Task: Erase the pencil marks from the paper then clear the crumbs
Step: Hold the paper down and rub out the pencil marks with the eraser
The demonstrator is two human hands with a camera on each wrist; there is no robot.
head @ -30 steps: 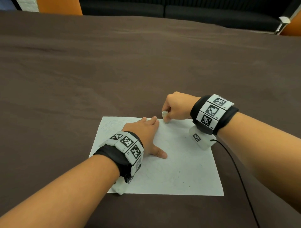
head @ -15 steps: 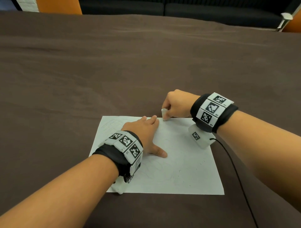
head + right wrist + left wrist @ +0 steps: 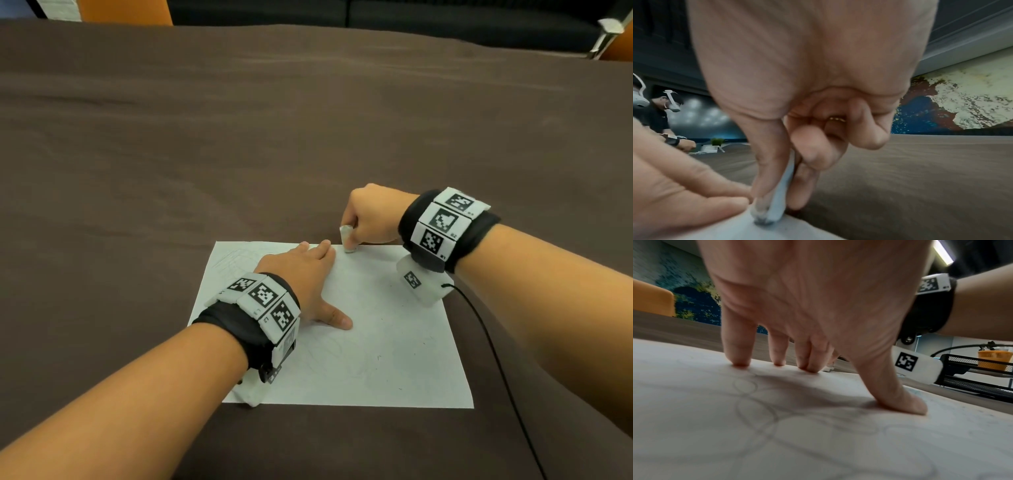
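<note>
Brown desk [image 3: 308, 137] carries white paper [image 3: 394, 342], faint pencil marks [image 3: 748, 386] across it. Left hand [image 3: 301, 274] flat on paper's middle, fingers straight and pressing. Right hand [image 3: 370, 219] at paper's far edge, grip clamped on eraser [image 3: 347, 240], tip touching paper. Dark crumbs [image 3: 378, 358] on paper's near half.

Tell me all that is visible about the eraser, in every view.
The eraser is a small whitish block with a greyed, worn lower end. The right hand pinches it between thumb and fingers, holding it nearly upright. Its lower end presses on the far edge of the paper, just beside the left hand's fingertips.
</note>
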